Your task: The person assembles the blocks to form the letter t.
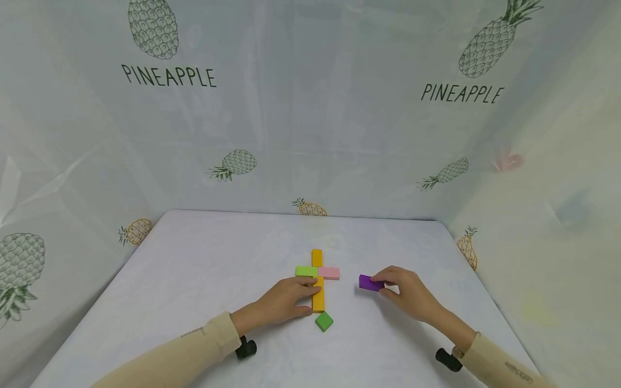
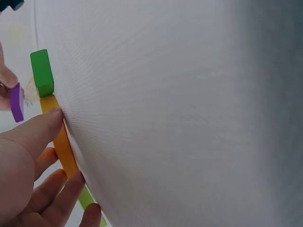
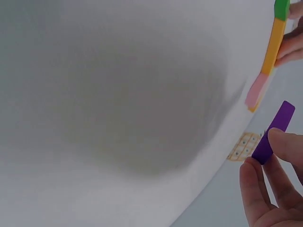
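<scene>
My right hand (image 1: 408,292) pinches a purple block (image 1: 366,283) between thumb and fingertips, raised over the table right of the other blocks. My left hand (image 1: 285,299) touches a long yellow-orange block (image 1: 318,304), fingertips near its far part and thumb by its near end. Beyond that block, a light green block (image 1: 306,271) and a pink block (image 1: 330,273) lie end to end across. Another yellow-orange block (image 1: 317,257) points away behind them. A darker green block (image 1: 324,321), turned like a diamond, sits at the near end of the long block.
The blocks lie on a white-covered table (image 1: 208,253) with rounded far corners. Pale curtains (image 1: 310,108) printed with pineapples hang behind and at both sides. A small black device is strapped to each wrist, below the beige sleeves (image 1: 213,339).
</scene>
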The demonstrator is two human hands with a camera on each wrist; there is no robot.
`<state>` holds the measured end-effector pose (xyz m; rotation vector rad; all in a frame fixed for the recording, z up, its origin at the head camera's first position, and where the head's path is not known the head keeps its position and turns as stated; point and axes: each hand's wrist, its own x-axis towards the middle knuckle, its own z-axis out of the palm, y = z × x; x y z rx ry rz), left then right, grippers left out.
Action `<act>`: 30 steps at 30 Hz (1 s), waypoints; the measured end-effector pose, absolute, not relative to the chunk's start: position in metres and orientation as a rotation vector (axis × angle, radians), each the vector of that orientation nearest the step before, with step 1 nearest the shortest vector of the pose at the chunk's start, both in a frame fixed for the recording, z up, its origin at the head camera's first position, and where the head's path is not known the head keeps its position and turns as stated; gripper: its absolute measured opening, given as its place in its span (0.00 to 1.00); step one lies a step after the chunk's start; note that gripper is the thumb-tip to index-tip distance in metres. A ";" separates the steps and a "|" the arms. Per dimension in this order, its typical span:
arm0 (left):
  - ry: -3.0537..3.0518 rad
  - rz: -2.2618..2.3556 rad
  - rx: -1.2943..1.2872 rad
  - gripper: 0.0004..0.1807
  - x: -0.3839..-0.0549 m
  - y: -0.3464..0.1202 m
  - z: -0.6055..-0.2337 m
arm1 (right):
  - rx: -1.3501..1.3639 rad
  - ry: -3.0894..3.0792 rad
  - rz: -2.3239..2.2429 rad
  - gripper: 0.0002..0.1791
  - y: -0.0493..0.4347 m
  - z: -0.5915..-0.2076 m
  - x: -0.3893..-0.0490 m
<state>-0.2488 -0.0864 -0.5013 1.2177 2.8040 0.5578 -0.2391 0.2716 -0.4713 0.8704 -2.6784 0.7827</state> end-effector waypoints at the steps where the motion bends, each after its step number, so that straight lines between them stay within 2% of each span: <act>1: 2.804 0.559 1.218 0.32 -0.249 -0.086 -0.501 | 0.876 -2.680 0.784 0.21 0.271 -0.472 -0.237; 15: 2.798 0.577 1.205 0.32 -0.248 -0.086 -0.501 | 1.008 -2.697 0.816 0.21 0.252 -0.482 -0.206; 30: 2.810 0.568 1.232 0.31 -0.249 -0.087 -0.502 | 1.077 -2.756 0.841 0.20 0.237 -0.489 -0.188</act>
